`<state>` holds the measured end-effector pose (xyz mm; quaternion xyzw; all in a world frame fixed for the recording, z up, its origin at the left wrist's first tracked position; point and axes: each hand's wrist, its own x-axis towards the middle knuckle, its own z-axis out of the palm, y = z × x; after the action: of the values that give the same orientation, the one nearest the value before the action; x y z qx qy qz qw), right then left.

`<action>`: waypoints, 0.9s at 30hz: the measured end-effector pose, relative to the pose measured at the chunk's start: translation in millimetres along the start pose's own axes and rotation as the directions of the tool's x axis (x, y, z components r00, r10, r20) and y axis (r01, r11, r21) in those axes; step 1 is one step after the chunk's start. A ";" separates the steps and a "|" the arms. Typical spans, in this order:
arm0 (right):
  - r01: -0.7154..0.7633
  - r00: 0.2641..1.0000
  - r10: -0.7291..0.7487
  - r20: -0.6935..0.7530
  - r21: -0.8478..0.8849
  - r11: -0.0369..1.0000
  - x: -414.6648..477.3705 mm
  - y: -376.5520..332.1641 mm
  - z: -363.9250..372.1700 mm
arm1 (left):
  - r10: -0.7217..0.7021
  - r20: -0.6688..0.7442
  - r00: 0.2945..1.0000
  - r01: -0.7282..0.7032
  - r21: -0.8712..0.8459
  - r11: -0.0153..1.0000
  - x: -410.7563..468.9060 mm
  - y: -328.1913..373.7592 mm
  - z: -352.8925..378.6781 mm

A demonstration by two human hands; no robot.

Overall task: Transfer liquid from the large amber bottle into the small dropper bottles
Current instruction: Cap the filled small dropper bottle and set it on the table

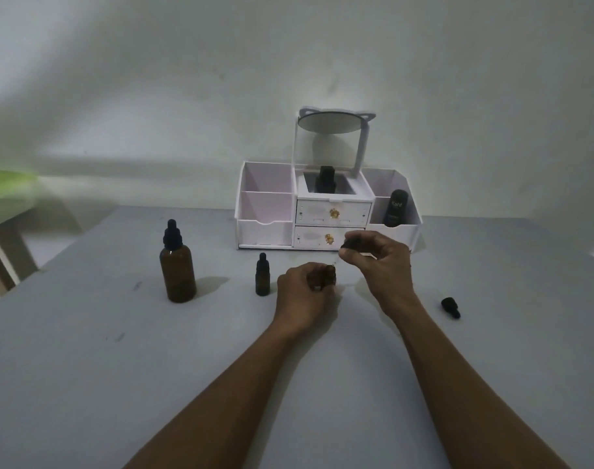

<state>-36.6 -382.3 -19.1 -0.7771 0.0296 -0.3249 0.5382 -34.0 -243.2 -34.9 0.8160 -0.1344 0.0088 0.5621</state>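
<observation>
The large amber bottle (178, 272) stands upright at the left of the table with its black dropper cap on. A small capped dropper bottle (262, 279) stands to its right. My left hand (302, 292) grips a second small amber bottle (330, 275) that stands on the table, uncapped. My right hand (380, 262) pinches a black dropper (348, 244) just above it, and the glass tip points down into the bottle's mouth. A loose black dropper cap (450, 307) lies on the table to the right.
A white cosmetic organiser (265, 214) with two drawers and a small mirror stands at the back against the wall. It holds a dark bottle (324, 179) in its middle and a black tube (395, 208) at the right. A green-topped stool (4, 194) is at far left.
</observation>
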 end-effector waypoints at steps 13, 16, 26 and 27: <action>0.067 0.983 -0.029 0.180 -0.204 0.977 -4.2 16.0 11.4 | 0.054 0.003 0.999 -0.054 0.013 0.998 2.5 -7.0 0.6; 0.026 0.979 0.024 0.203 -0.238 0.971 -5.1 18.6 13.7 | 0.080 0.006 0.997 -0.080 0.018 0.997 6.0 -11.2 -1.5; 0.062 0.980 -0.032 0.195 -0.150 0.987 -7.0 17.9 9.8 | 0.103 0.006 0.995 -0.102 -0.033 0.994 10.0 -17.9 -3.4; 0.067 0.978 -0.033 0.205 -0.162 0.984 -6.6 18.2 9.3 | 0.096 0.010 0.995 -0.095 -0.047 0.994 9.7 -17.7 -3.7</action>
<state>-31.2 -379.8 -39.7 -0.8493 -0.0174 -0.2542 0.4624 -20.2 -235.9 -48.1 0.7953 -0.1770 0.0274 0.5791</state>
